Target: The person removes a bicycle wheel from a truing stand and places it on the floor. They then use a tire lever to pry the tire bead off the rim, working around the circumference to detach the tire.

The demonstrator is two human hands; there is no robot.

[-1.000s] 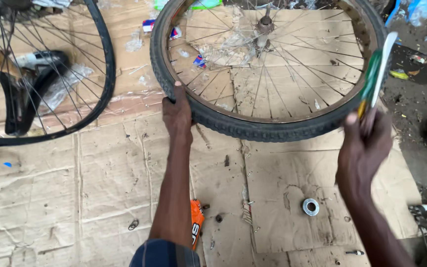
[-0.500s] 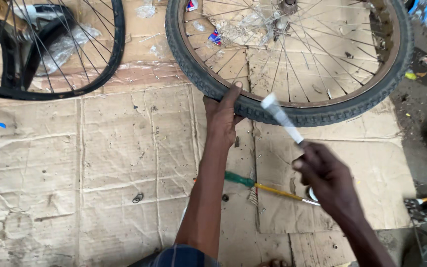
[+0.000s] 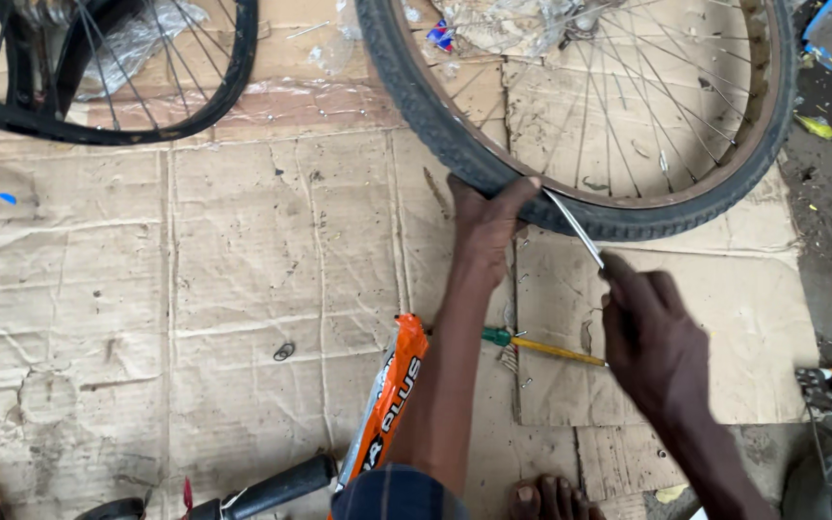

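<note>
**Levering at the tyre bead with a thin metal tool**

Head view: the left hand (image 3: pixel 486 217) is clamping the near edge of the bicycle wheel (image 3: pixel 628 207), fingers curled over the black tyre and thumb stretching along the rim, so the wheel is lying pinned flat on the cardboard sheets (image 3: pixel 243 289). The right hand (image 3: pixel 652 332) is closing in a fist around the lower end of a slim metal lever (image 3: pixel 575 229); its tip is sitting at the line where tyre and rim meet, just beside the left thumb. Whether the tip is already under the bead cannot be told from here.

A green-and-yellow screwdriver (image 3: pixel 532 344) is lying on the cardboard between the two forearms, untouched. An orange printed packet (image 3: pixel 387 404) is resting against the left forearm, and a dark handlebar grip (image 3: pixel 272 491) is showing at the bottom edge. A second wheel (image 3: pixel 146 106) is lying well apart at the upper left.

To do this well, the lever is probably best kept shallow and close to the holding thumb, so the bead is lifting without the tool nipping any tube inside or scoring the rim. The left hand is likely needing firm downward pressure, since a slipping lever could spring toward the fingers.
</note>
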